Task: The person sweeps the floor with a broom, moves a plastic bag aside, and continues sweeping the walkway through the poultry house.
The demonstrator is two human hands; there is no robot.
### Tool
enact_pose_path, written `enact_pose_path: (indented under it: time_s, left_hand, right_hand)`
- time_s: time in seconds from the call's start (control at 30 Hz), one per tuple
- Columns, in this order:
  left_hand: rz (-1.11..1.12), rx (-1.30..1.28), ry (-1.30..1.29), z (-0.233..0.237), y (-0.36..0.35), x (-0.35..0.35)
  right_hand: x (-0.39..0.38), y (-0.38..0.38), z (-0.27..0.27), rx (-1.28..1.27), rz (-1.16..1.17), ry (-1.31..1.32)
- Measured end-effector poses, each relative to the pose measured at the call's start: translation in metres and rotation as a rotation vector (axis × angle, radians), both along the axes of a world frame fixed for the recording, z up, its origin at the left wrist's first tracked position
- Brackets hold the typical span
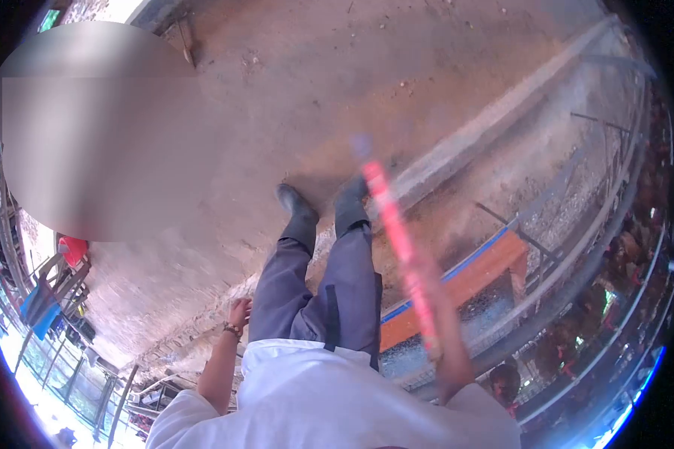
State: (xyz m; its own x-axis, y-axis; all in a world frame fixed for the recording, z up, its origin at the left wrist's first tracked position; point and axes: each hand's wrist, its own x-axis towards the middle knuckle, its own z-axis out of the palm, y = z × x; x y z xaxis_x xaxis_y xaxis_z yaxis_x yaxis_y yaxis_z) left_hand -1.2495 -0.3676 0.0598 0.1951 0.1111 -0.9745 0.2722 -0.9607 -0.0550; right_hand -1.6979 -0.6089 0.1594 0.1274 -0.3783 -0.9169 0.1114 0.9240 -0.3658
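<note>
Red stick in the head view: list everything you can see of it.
The red stick is a long, slim rod, pinkish-red along most of its length, with a paler grey-blue far tip. Motion blur hides its surface and material. It slants from the right hand, whose grip is closed on its lower end, up and left past the right boot, over the concrete floor. Whether the tip touches the floor cannot be told.

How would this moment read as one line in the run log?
left hand: empty, beside trouser leg | right hand: grips red stick, motion-blurred | stick end: near right boot on dirt floor
</note>
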Motion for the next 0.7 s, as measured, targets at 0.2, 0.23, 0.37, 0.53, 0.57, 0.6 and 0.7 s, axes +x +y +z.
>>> enact_pose_path:
  time_s: [0.2,0.23,0.37,0.53,0.57,0.6,0.7]
  left_hand:
    - [-0.149,-0.335,-0.045,-0.049,0.017,-0.025]
    - [-0.057,-0.304,-0.030,-0.039,0.013,-0.031]
    - [-0.132,-0.222,-0.016,-0.013,0.012,-0.051]
    - [-0.481,-0.283,-0.010,-0.020,0.005,-0.086]
    - [-0.513,-0.283,-0.007,-0.022,0.004,-0.094]
    - [-0.533,-0.284,-0.007,-0.020,-0.004,-0.102]
    - [-0.587,-0.290,-0.015,-0.018,-0.023,-0.115]
  right_hand:
    - [-0.066,0.017,-0.083,0.018,0.237,0.158]
    - [-0.104,-0.014,-0.094,-0.039,0.146,0.270]
    - [-0.203,-0.099,-0.115,-0.231,-0.095,0.557]
    - [-0.154,-0.091,-0.013,-0.210,-0.265,0.390]
    - [-0.148,-0.074,-0.001,-0.063,-0.234,0.323]
    - [-0.139,-0.055,0.010,0.007,-0.183,0.170]
    - [-0.112,-0.015,0.007,0.078,0.199,-0.144]
